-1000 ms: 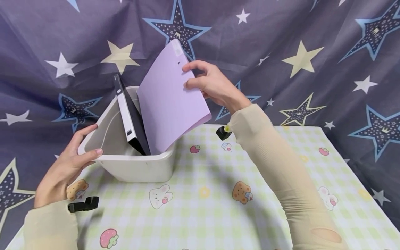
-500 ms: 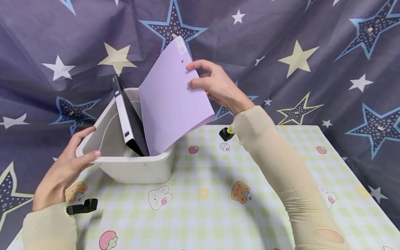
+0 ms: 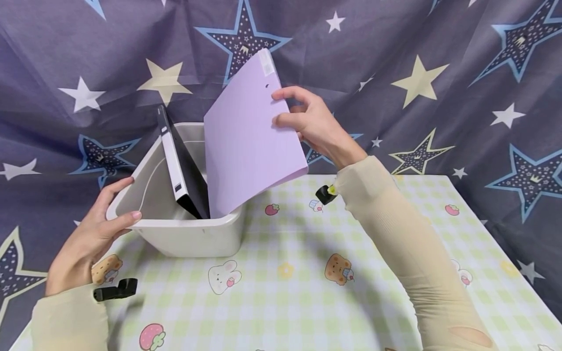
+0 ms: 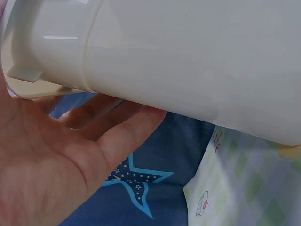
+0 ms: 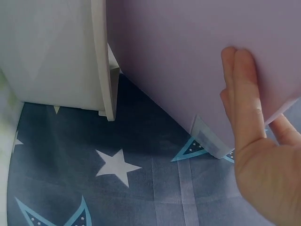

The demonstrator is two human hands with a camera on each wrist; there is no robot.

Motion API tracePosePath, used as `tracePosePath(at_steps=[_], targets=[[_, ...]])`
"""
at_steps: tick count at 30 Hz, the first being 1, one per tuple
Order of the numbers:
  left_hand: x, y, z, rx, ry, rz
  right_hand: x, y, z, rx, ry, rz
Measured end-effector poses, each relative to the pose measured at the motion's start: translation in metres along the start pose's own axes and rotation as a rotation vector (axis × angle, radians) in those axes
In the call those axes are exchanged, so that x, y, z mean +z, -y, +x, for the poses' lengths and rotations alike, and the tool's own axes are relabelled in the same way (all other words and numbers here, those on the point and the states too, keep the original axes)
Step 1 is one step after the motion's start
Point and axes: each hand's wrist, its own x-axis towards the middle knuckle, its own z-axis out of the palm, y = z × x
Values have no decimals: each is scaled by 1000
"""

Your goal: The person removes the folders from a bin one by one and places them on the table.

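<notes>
A purple file folder [image 3: 250,141] leans out over the right rim of a pale plastic bin [image 3: 193,239], its lower corner inside. My right hand [image 3: 313,117] grips the folder's outer edge, thumb and index finger on the near face; in the right wrist view other fingers [image 5: 244,94] lie straight along its far face. Inside the bin, a black binder [image 3: 186,165] with a white spine stands tilted, its top above the rim. My left hand [image 3: 90,229] holds the bin's left front corner, with fingers against the outer wall in the left wrist view.
The bin stands at the left of a table with a green checked cloth [image 3: 281,302] printed with cartoon animals and strawberries. Close behind hangs a dark curtain [image 3: 360,58] patterned with stars. Black wrist cameras [image 3: 115,290] sit on both sleeves.
My right hand has moved slightly right, drawing the purple folder away from the binder and turning it a little more upright. The left hand stays on the bin.
</notes>
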Motion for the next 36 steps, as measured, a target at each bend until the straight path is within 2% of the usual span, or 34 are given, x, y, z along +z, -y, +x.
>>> tracePosePath(at_steps=[15, 20, 36], targets=[[1, 1, 2, 7, 12, -7, -10, -9, -21, -72, -55, 65], [2, 1, 1, -7, -4, 30, -11, -14, -27, -103, -84, 72], [-1, 0, -2, -4, 19, 30, -21, -30, -46, -150, -155, 155]])
